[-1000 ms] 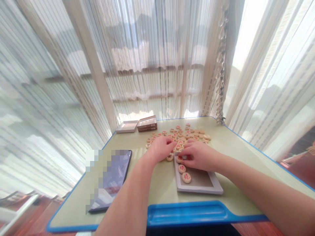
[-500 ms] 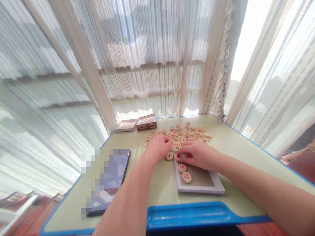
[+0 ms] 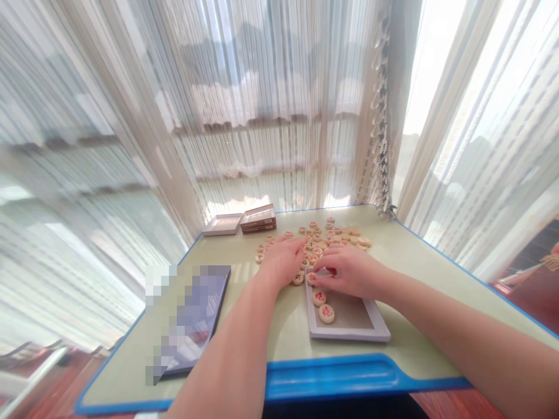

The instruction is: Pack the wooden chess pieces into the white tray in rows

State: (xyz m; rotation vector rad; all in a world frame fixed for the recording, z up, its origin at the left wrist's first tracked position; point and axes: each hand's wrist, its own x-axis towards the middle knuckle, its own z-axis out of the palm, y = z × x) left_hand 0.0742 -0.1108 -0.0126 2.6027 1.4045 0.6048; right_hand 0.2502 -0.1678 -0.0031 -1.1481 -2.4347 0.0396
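Chinese chess pieces, round and pale with red or black characters, lie in a loose heap (image 3: 331,234). My left hand (image 3: 283,259) reaches over the heap's near left side, fingers stretched out over the pieces; what lies under them is hidden. A shallow white-rimmed tray (image 3: 349,336) with a brown inside is nearer to me. Three red-marked pieces line its left side: a far-corner piece (image 3: 311,278), a middle piece (image 3: 319,298) and a near piece (image 3: 326,313). At the far-corner piece, my right hand (image 3: 351,269) has its thumb and fingers bent but apart. A black-marked piece (image 3: 297,278) lies just left of the tray.
A tablet (image 3: 203,320), partly pixelated, lies on the left of the green table (image 3: 437,279). Stacked boxes (image 3: 258,220) and a flat white tray (image 3: 222,224) stand at the back left. A blue trough (image 3: 332,375) runs along the front edge. Sheer curtains (image 3: 271,87) hang behind.
My left hand has stretched its fingers out further over the heap. My right fingers have loosened a little from the far-corner piece, which shows more fully. The view has shifted slightly.
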